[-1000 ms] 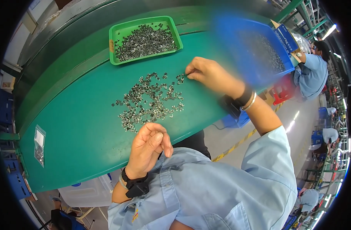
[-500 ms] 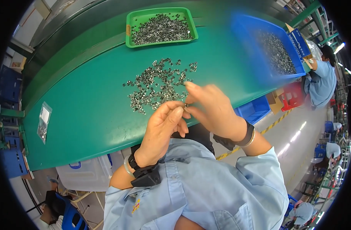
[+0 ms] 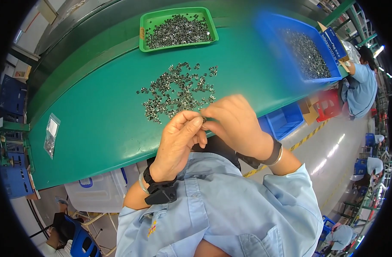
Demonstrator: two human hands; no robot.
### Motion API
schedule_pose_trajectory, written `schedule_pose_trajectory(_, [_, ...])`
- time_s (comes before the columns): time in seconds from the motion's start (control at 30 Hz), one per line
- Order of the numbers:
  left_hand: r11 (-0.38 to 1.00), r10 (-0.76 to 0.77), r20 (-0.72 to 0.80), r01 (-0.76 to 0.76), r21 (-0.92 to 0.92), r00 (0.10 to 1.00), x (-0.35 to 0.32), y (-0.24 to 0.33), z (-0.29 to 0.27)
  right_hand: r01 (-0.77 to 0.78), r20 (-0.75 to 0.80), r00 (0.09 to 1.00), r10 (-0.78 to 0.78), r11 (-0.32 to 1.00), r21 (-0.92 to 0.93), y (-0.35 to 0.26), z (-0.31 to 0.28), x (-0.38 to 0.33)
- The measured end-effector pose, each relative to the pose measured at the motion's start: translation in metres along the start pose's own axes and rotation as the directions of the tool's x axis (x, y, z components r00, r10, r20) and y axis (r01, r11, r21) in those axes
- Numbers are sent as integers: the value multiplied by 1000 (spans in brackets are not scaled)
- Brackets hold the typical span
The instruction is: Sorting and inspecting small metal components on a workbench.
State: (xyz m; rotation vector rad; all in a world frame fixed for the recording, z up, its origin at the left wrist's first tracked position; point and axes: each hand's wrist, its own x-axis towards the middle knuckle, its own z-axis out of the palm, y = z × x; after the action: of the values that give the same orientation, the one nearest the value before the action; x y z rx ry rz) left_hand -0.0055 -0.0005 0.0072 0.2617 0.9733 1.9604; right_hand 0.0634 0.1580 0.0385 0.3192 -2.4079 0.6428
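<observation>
My left hand point(image 3: 179, 141) is closed, thumb against forefinger, pinching a small shiny metal part point(image 3: 203, 120) at its fingertips. The fingers of my right hand point(image 3: 235, 124) meet the left ones at that same part, thumb below and forefinger above. Most of the part is covered by fingers, so its exact shape is hidden. Just beyond my hands, a loose spread of small metal parts point(image 3: 179, 88) lies on the green tabletop point(image 3: 97, 115). Both hands hover over the table's near edge.
A green tray point(image 3: 143, 43) full of small metal parts stands at the back. At the right is a blue bin point(image 3: 277, 64) of similar parts, with a cardboard box point(image 3: 334, 45) beside it. A clear bag point(image 3: 51, 135) lies at left. A co-worker point(image 3: 361, 88) sits at far right.
My right forefinger and thumb have come down and left, closing in on the small metal part at my left fingertips. The left hand stays nearly still.
</observation>
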Motion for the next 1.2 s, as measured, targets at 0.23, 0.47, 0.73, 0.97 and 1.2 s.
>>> schedule_pose_trajectory(0.23, [1000,13,15,-13,-23,1000,-2,-1,3,-33,-66,997,39,995,94,2,6,-12])
schedule_pose_trajectory(0.47, [999,3,53,0,-51,999,-6,1,6,-48,-106,992,71,979,200,2,12,-18])
schedule_pose_trajectory(0.73, [1000,23,101,-21,-21,995,-6,-8,-5,-87,-105,988,115,966,245,-6,14,-23])
schedule_pose_trajectory(0.97, [957,45,255,32,-288,966,-5,-19,-4,-111,-110,981,163,923,368,-13,13,-30])
schedule_pose_trajectory(1.2, [997,5,121,4,-80,993,-11,-15,2,-65,-83,993,85,974,215,-8,9,-35])
